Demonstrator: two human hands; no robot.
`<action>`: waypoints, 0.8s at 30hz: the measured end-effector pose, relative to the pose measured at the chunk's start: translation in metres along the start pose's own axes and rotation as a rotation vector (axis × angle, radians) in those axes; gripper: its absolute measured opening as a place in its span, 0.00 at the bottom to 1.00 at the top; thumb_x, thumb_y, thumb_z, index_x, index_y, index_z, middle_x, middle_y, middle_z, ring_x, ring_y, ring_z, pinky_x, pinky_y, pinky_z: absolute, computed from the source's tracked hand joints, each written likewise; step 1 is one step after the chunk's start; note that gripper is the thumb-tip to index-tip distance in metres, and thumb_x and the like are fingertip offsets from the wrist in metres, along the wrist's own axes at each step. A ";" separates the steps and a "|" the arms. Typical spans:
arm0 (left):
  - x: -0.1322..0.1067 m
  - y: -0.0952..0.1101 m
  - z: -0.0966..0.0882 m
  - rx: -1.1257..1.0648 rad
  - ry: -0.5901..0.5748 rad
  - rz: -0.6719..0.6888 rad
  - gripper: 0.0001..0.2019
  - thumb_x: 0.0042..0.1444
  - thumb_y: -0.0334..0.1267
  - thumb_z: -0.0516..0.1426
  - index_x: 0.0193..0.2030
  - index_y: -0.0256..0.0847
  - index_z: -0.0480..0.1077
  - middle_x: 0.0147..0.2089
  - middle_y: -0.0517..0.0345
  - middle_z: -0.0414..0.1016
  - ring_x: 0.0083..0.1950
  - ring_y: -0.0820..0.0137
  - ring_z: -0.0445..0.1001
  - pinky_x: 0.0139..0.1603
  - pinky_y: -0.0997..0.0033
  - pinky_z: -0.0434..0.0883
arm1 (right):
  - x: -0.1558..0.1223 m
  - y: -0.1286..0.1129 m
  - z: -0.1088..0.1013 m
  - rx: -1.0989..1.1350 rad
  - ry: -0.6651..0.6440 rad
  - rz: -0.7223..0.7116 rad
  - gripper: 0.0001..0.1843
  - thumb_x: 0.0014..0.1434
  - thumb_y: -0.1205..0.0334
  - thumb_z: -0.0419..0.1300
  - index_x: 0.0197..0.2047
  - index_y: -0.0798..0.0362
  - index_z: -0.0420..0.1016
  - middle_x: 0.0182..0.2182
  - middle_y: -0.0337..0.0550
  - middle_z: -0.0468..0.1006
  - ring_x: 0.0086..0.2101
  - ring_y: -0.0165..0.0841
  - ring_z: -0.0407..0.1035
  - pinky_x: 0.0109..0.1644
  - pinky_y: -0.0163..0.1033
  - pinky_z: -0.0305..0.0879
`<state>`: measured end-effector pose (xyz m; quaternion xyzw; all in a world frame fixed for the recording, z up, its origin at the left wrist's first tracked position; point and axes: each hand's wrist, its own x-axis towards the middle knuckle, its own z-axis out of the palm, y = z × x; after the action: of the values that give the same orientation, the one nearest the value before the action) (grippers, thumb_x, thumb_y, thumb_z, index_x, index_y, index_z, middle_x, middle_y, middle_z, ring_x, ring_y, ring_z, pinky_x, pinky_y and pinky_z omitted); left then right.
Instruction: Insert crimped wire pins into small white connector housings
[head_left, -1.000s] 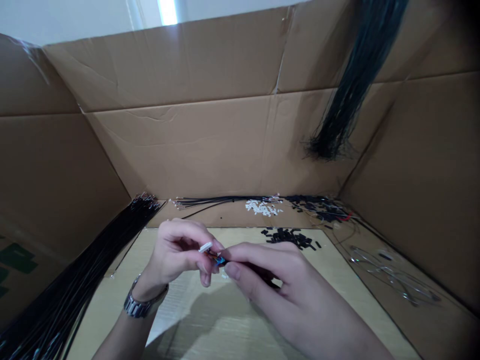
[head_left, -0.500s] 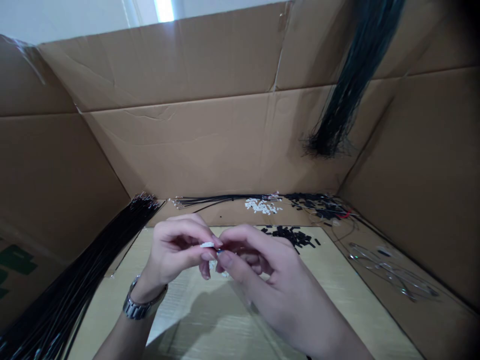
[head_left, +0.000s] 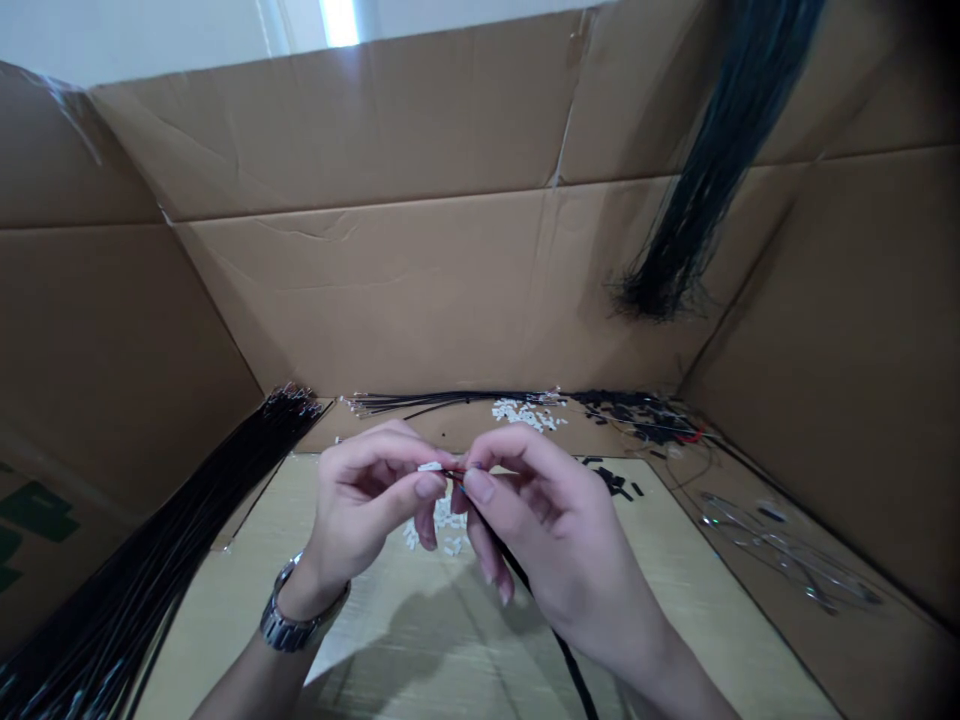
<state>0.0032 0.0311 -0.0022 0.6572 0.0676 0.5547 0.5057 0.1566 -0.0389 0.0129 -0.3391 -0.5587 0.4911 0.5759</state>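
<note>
My left hand (head_left: 367,505), with a metal watch at the wrist, pinches a small white connector (head_left: 430,467) between thumb and forefinger. My right hand (head_left: 540,530) pinches the end of a thin black cable (head_left: 559,645) that runs down toward me, and holds its coloured wire tips against the connector. Both hands meet above a light wooden board (head_left: 675,590). A few small white connectors (head_left: 448,528) lie on the board under my fingers.
Cardboard walls (head_left: 420,290) enclose the work area. A thick bundle of black cables (head_left: 157,560) lies along the left; another bundle (head_left: 697,190) hangs at upper right. More cables (head_left: 442,401), white pieces (head_left: 525,413), black pieces (head_left: 619,482) and clear bags (head_left: 780,555) lie behind and right.
Both hands rose slightly and moved back. The right hand's fingers shifted from lying over the cable to a fingertip pinch at the connector; the cable now hangs down visibly.
</note>
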 end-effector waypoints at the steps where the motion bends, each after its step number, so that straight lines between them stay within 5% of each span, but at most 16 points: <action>1: 0.000 -0.001 0.001 -0.018 -0.001 -0.009 0.07 0.60 0.32 0.64 0.43 0.43 0.82 0.34 0.58 0.77 0.19 0.78 0.76 0.17 0.84 0.75 | 0.000 0.001 -0.001 0.019 -0.006 0.011 0.10 0.69 0.54 0.57 0.37 0.49 0.67 0.18 0.29 0.68 0.16 0.22 0.59 0.17 0.25 0.59; 9: -0.002 0.001 0.007 -0.138 0.045 -0.089 0.06 0.62 0.33 0.62 0.43 0.43 0.81 0.32 0.60 0.76 0.18 0.81 0.74 0.17 0.87 0.73 | -0.001 0.008 0.004 0.109 0.024 -0.140 0.04 0.70 0.58 0.56 0.41 0.45 0.68 0.31 0.34 0.69 0.22 0.23 0.63 0.20 0.26 0.62; 14: -0.003 0.006 0.011 -0.196 0.084 -0.148 0.05 0.62 0.36 0.62 0.41 0.43 0.81 0.25 0.62 0.75 0.16 0.80 0.72 0.16 0.87 0.72 | -0.002 0.008 0.003 0.016 -0.016 -0.325 0.06 0.69 0.64 0.57 0.44 0.42 0.72 0.44 0.36 0.68 0.32 0.24 0.70 0.36 0.31 0.71; 18: -0.001 0.009 0.010 -0.245 0.118 -0.177 0.04 0.61 0.36 0.63 0.40 0.42 0.81 0.25 0.62 0.76 0.16 0.80 0.72 0.16 0.87 0.72 | -0.004 0.006 -0.001 -0.054 -0.057 -0.225 0.07 0.68 0.63 0.58 0.46 0.41 0.74 0.43 0.38 0.70 0.29 0.24 0.68 0.28 0.29 0.68; 24: 0.000 0.005 0.008 -0.260 0.076 -0.235 0.05 0.62 0.36 0.62 0.42 0.42 0.80 0.21 0.63 0.76 0.16 0.79 0.73 0.17 0.87 0.72 | 0.001 0.003 0.003 -0.035 -0.019 -0.086 0.03 0.65 0.58 0.62 0.41 0.46 0.74 0.28 0.35 0.73 0.25 0.25 0.69 0.25 0.26 0.69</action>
<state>0.0071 0.0238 0.0028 0.5525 0.0907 0.5203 0.6448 0.1531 -0.0378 0.0102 -0.3199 -0.5867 0.4595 0.5851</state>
